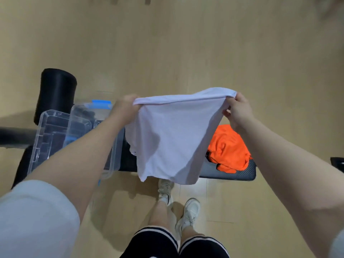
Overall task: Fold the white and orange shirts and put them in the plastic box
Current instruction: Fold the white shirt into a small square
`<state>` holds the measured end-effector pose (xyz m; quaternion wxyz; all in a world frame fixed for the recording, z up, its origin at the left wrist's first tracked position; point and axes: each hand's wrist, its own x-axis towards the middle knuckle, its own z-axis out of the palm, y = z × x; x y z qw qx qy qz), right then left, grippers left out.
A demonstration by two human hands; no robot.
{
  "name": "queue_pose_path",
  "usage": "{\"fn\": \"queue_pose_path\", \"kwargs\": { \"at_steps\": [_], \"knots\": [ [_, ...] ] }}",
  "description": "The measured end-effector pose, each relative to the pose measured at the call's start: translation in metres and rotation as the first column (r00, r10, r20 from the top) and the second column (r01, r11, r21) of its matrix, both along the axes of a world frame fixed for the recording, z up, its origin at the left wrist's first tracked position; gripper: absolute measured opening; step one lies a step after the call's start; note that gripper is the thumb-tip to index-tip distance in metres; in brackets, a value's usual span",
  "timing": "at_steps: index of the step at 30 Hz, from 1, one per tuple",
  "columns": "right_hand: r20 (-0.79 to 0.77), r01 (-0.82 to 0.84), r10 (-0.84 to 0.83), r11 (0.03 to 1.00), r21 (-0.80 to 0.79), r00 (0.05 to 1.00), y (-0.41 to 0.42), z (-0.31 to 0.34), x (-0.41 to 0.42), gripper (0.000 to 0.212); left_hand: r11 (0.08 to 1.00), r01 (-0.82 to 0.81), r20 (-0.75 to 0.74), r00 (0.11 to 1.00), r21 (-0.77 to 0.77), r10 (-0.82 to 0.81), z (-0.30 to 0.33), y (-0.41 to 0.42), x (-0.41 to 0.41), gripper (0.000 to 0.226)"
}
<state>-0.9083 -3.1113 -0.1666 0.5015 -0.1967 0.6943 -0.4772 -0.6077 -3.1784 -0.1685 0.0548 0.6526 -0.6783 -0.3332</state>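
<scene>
I hold the white shirt (173,135) stretched in the air above a dark padded bench (232,173). My left hand (124,107) grips its upper left edge and my right hand (236,110) grips its upper right edge. The cloth hangs down and hides the middle of the bench. The orange shirt (229,148) lies crumpled on the right end of the bench, below my right hand. The clear plastic box (111,161) stands on the left part of the bench, partly behind my left forearm, with its clear lid (48,135) beside it on the left.
A black padded roller (55,94) and a dark bar (14,135) stick out at the bench's left end. The floor is light wood. My legs and white shoes (188,213) stand just in front of the bench. A blue clip (100,103) shows on the box's far side.
</scene>
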Motion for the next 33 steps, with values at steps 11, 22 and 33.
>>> {"fn": "queue_pose_path", "kwargs": {
  "at_steps": [11, 22, 33],
  "knots": [
    [0.198, -0.029, 0.033, 0.999, -0.023, 0.98, 0.013, 0.059, -0.006, 0.021, 0.985, 0.174, -0.06, 0.983, 0.005, -0.173, 0.052, 0.014, 0.011, 0.015],
    [0.066, -0.296, 0.299, 0.841, 0.453, 0.952, 0.141, -0.057, 0.008, 0.03, 0.812, 0.443, 0.276, 0.784, 0.381, -0.557, -0.049, 0.133, 0.01, 0.022],
    [0.079, -0.443, 0.528, 0.611, 0.656, 0.845, 0.15, -0.055, 0.019, 0.012, 0.778, 0.327, 0.22, 0.836, 0.537, -0.503, -0.061, 0.17, 0.019, 0.032]
  ]
}}
